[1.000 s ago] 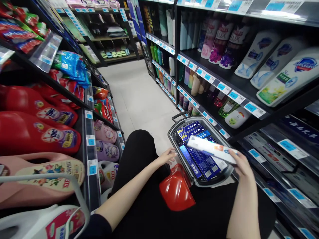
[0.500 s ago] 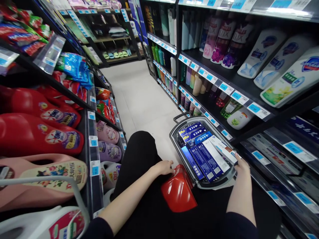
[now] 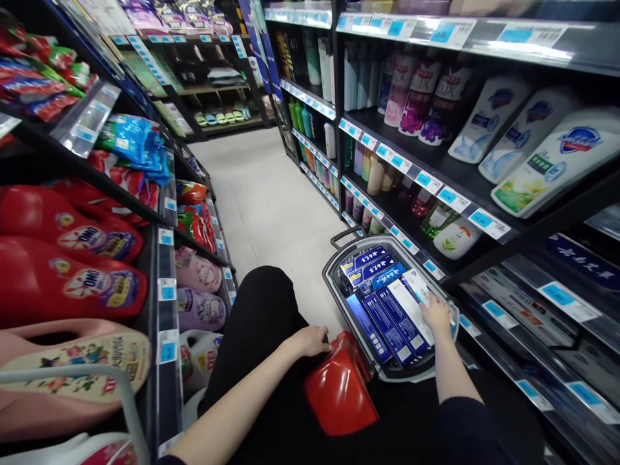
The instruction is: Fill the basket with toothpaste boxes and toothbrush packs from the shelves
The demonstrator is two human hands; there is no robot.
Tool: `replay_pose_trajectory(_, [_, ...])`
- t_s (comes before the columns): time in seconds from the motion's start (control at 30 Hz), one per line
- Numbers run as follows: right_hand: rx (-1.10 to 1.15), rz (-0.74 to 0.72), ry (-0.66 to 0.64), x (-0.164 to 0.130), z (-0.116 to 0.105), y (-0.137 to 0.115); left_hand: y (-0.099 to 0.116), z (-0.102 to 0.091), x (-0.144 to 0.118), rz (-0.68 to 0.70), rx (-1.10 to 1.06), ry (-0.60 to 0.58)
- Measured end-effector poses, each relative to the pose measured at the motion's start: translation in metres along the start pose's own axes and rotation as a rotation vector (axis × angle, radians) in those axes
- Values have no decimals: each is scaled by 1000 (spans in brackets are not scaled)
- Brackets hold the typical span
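My right hand (image 3: 436, 315) reaches into a grey-rimmed shopping basket (image 3: 334, 284), its fingers on a white toothpaste box (image 3: 415, 284) along the right side. Several boxes lie flat beside it: dark blue ones (image 3: 387, 323) in the near half, and more blue ones (image 3: 371, 263) across the far end. My left hand (image 3: 310, 341) hangs over my black-clad leg with loosely bent fingers and nothing visible in them. Close by its fingertips is a glossy red object (image 3: 341, 387) against the basket's near left side; its kind is unclear.
Right, shelves hold white body wash bottles (image 3: 557, 158) and pump bottles (image 3: 411, 90), with boxes (image 3: 526, 297) lower down. Left, shelves carry red detergent bottles (image 3: 72, 274) and bagged goods (image 3: 130, 145). A pale floor aisle (image 3: 261, 187) runs between them. A grey bar (image 3: 72, 372) crosses the lower left.
My right hand has moved left and inward from the basket's right rim, with the white box now lying farther inside. My left hand stays near the red object. The view has shifted slightly.
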State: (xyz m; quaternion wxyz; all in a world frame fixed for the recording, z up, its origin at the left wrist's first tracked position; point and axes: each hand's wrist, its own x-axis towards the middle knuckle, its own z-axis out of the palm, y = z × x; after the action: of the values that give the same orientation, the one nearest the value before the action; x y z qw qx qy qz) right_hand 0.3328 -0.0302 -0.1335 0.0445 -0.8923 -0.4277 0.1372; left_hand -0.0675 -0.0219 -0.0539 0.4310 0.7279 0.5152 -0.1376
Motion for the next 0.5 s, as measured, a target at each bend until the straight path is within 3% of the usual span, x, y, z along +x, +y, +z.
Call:
replay_pose_trajectory(0.17, [-110,-74,-133,11,0,-7,5,-2,-1,-44,183,-61])
replay_pose_trajectory(0.37, [-89,-188,-241,16,-3,5,6,-3,-1,-53,184,-57])
replay_pose_trajectory(0.5, [-101,-158,-294,15,-7,9,7,-3,-1,-59,191,-66])
